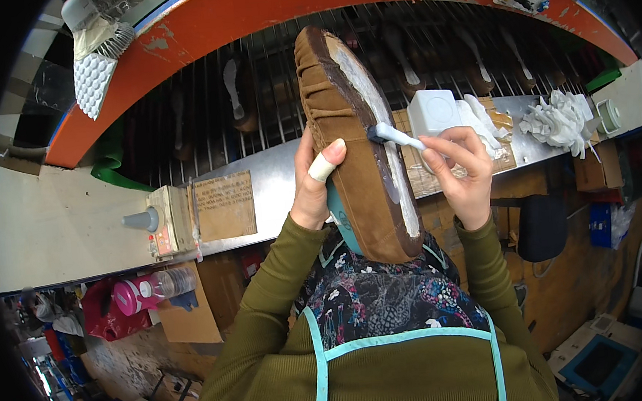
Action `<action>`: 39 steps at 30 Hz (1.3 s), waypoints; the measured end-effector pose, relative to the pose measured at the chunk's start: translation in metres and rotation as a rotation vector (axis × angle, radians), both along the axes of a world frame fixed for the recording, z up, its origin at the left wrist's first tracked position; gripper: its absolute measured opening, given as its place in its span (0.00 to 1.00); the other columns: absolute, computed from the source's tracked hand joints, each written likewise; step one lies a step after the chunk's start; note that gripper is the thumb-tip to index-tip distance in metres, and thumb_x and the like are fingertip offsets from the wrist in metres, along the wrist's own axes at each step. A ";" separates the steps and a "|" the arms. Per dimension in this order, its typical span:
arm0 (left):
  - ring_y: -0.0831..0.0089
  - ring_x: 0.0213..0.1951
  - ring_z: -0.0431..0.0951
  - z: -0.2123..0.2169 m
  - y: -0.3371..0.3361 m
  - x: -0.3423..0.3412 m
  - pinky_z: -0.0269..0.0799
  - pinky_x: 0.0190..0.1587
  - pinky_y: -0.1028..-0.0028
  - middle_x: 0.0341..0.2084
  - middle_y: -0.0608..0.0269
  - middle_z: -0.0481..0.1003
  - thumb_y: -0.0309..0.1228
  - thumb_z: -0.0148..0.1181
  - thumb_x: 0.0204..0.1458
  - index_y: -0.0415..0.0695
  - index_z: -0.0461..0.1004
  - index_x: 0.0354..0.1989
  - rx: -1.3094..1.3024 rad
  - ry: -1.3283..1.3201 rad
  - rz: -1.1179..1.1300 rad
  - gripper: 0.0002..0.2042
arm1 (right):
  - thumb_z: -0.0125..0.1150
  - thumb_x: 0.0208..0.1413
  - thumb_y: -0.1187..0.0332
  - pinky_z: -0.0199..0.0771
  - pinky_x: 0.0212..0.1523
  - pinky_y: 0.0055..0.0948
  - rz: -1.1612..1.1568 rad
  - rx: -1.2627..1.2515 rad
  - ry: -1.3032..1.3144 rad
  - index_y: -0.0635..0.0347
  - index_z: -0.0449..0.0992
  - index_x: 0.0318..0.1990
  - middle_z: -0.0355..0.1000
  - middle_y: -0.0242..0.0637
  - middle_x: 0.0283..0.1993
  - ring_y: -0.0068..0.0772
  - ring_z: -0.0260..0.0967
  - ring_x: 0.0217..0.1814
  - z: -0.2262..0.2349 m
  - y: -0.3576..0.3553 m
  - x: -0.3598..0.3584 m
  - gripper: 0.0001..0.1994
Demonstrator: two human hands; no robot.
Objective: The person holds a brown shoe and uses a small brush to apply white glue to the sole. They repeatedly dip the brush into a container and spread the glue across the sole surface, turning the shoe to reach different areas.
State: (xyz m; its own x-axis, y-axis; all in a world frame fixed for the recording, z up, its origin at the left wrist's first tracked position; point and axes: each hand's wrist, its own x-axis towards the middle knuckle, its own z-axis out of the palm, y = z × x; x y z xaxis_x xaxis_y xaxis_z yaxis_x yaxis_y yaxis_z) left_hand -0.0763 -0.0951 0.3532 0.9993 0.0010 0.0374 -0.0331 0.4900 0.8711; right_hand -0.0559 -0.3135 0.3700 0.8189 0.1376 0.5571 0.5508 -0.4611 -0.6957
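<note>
A brown suede moccasin upper stands on end in front of me, its pale bottom edge turned to the right. My left hand grips it from the left, and the thumb wears a white tape wrap. In my right hand is a small white-handled brush. Its dark tip touches the grey-white coated rim of the shoe.
A wire conveyor rack with shoe soles runs behind, under an orange arched frame. On the metal ledge sit a white square container, white rags, a cardboard label and a switch box. A pink bottle lies below.
</note>
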 end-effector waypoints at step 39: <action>0.68 0.45 0.78 -0.022 -0.008 0.064 0.75 0.51 0.67 0.47 0.56 0.76 0.46 0.59 0.54 0.40 0.70 0.54 -0.247 0.438 -0.219 0.26 | 0.69 0.46 0.75 0.67 0.32 0.21 0.326 -0.172 0.109 0.59 0.84 0.39 0.70 0.32 0.33 0.22 0.67 0.31 0.005 -0.066 0.005 0.10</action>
State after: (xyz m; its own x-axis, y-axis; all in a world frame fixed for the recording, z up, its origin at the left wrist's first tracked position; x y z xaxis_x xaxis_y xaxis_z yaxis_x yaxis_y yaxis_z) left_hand -0.0120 -0.1032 0.3313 0.8993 -0.2525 -0.3571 0.4324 0.6365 0.6387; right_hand -0.0510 -0.3794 0.3752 0.7697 0.4849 0.4153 0.6152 -0.3892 -0.6856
